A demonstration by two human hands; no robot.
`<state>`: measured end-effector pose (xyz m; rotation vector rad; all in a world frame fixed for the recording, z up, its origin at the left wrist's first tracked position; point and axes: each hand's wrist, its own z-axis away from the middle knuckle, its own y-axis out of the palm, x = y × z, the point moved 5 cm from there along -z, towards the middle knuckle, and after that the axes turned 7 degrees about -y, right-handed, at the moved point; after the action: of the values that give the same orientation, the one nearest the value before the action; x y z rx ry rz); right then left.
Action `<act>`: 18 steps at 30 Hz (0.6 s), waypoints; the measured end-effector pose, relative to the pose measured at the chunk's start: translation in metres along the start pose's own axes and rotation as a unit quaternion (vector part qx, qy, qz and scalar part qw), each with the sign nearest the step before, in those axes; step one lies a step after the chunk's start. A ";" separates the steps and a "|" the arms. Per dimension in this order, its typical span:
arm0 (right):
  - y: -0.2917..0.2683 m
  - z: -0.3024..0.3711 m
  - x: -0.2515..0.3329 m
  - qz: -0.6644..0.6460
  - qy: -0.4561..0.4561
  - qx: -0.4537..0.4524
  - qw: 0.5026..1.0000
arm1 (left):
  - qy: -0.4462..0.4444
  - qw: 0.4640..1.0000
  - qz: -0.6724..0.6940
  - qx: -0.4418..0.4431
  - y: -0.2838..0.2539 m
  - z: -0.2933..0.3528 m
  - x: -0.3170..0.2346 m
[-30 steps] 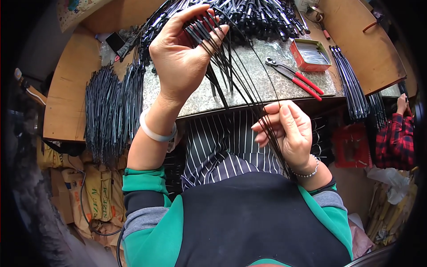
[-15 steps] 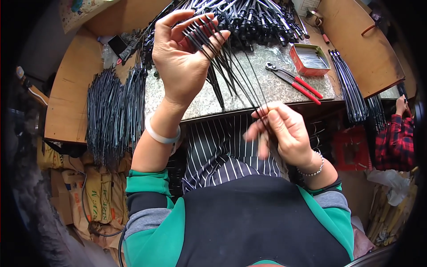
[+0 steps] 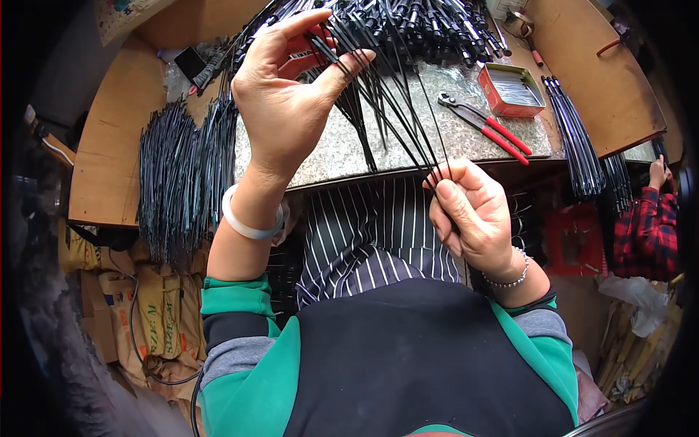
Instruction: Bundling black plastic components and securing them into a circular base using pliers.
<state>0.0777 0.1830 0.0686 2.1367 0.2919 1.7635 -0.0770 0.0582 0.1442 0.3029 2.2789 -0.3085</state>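
Raised above the table's front edge, my left hand (image 3: 280,98) is closed round the upper part of a loose fan of thin black rods (image 3: 397,120), its thumb lying across them. Some of these rods hang free below that hand. Others slant down to the right, where my right hand (image 3: 473,211) pinches their lower ends between thumb and fingers. How many rods each hand grips cannot be made out. Red-handled pliers (image 3: 486,127) lie on the speckled tabletop (image 3: 320,156), beyond my right hand.
Past the pliers stands a red open tin (image 3: 515,105) of thin pale pieces. Dark rods with silvery parts (image 3: 429,33) are heaped at the back. Thin dark rods (image 3: 175,182) hang off the left side, a rod bundle (image 3: 574,138) off the right. Another person's plaid sleeve (image 3: 644,233) shows far right.
My left hand has shifted slightly left, and the rods by its fingertips are less evenly fanned. My right hand's lower fingers, blurred and stretched before, are now curled in.
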 end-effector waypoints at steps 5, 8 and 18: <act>0.005 -0.001 0.001 0.006 -0.016 -0.010 1.000 | -0.003 0.999 0.038 -0.023 0.001 0.001 0.001; 0.006 -0.001 0.000 -0.008 -0.022 -0.007 1.000 | 0.015 1.000 -0.016 0.003 -0.001 -0.002 0.007; 0.000 -0.001 -0.003 -0.039 -0.044 -0.015 0.998 | 0.012 0.995 0.061 0.078 0.004 -0.003 0.008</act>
<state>0.0763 0.1822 0.0663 2.1456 0.3198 1.6167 -0.0834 0.0637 0.1397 0.5257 2.2532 -0.4216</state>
